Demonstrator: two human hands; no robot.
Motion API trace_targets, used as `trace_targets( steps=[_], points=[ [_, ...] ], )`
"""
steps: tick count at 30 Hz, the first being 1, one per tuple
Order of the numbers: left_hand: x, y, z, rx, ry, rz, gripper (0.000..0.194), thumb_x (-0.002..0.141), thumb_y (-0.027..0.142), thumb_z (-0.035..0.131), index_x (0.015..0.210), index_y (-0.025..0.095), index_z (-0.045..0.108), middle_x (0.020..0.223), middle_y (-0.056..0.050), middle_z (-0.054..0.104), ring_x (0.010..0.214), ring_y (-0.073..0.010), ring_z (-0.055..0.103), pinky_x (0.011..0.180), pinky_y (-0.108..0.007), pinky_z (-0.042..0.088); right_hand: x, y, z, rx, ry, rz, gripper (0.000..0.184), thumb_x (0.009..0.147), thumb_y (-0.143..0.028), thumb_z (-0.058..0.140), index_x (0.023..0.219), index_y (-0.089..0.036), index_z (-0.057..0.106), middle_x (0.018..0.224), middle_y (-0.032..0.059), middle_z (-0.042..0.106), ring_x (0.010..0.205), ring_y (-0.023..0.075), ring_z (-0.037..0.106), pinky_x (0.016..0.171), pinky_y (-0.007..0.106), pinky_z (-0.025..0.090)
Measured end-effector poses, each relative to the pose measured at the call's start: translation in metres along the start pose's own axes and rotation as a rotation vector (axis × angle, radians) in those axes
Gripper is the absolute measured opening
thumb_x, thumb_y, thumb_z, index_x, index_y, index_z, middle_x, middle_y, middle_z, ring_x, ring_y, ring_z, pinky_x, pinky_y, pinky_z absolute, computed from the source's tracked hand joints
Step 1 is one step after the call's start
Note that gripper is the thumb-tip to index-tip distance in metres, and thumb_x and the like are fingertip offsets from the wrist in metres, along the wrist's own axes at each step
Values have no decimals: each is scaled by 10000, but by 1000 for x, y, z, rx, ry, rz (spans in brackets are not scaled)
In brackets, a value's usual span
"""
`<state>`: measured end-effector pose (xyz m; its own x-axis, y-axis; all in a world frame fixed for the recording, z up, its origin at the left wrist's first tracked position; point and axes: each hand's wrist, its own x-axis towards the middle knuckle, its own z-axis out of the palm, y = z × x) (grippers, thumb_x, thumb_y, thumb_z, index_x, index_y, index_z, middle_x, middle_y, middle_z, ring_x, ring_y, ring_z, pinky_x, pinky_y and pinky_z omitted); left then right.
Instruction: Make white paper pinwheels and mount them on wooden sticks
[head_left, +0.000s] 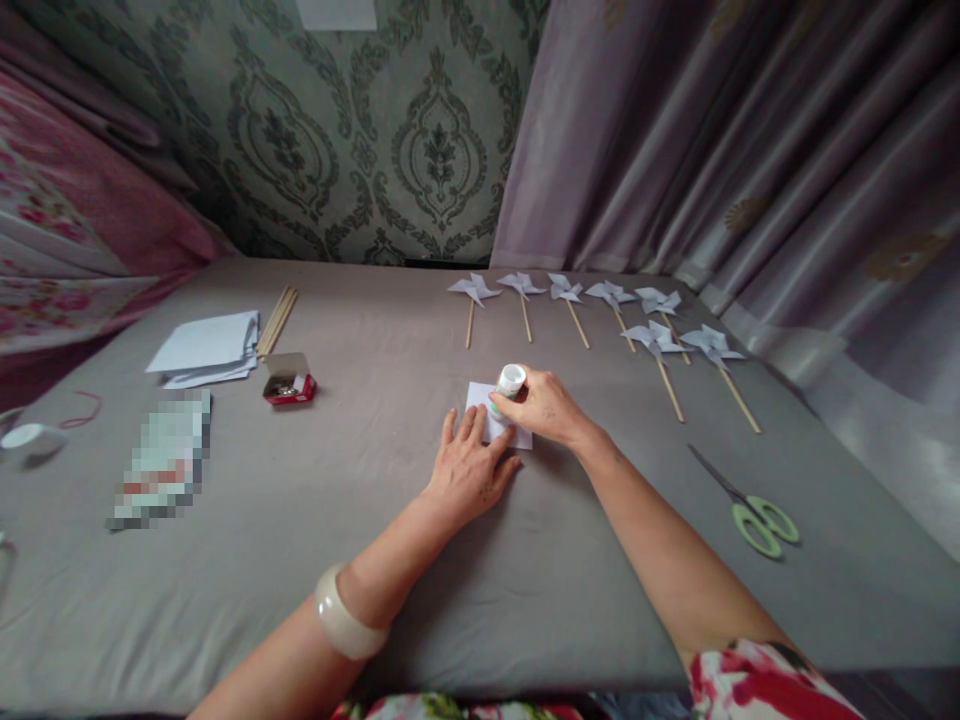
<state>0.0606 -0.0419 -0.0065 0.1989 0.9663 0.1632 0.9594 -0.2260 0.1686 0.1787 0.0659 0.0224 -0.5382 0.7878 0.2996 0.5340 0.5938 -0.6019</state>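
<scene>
A small white square of paper [480,397] lies on the grey cloth in front of me. My left hand [472,465] rests flat on its near left part, fingers spread. In my right hand [547,405] is a white glue stick [511,380], gripped between thumb and fingers and held upside down over the paper. Its lower end is hidden behind my fingers, so I cannot tell whether it touches the sheet.
Several paper pinwheels on sticks [656,342] lie at the back right, with green-handled scissors [750,510] nearer. To the left are folded white paper [206,345], wooden sticks [277,320], a small red box [289,380], a blurred packet [166,455] and a white cap-like object [31,440].
</scene>
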Motion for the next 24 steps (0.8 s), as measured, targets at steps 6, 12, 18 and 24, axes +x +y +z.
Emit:
trace_targets(
  steps=[6,12,18,24],
  points=[
    [0,0,-1,-8,-7,1,475,919,471,392,1324,241,487,1393,-167,461,1335,-333,361,1097,-567,202,1,0,0,13,-19,-11,134,749,-295,597,793,-169,611,668,12,647,574,128,561,579,234,402],
    [0,-1,1,8,12,10,477,921,475,382,1328,245,479,1395,-160,459,1333,-328,363,1096,-563,204,1,0,-3,-4,-7,0,140,751,-304,597,787,-170,613,653,8,639,561,124,545,568,231,391],
    [-1,0,1,12,4,7,478,921,473,387,1323,235,491,1385,-187,461,1330,-338,368,1098,-558,200,1,2,-3,-1,1,4,140,744,-309,604,771,-172,608,645,6,634,557,125,541,568,232,389],
    [-1,-1,2,19,16,11,461,923,474,380,1311,255,494,1373,-147,483,1329,-315,372,1096,-560,206,0,4,-3,34,-28,10,149,745,-307,605,795,-168,620,671,8,648,569,125,547,569,230,397]
  ],
)
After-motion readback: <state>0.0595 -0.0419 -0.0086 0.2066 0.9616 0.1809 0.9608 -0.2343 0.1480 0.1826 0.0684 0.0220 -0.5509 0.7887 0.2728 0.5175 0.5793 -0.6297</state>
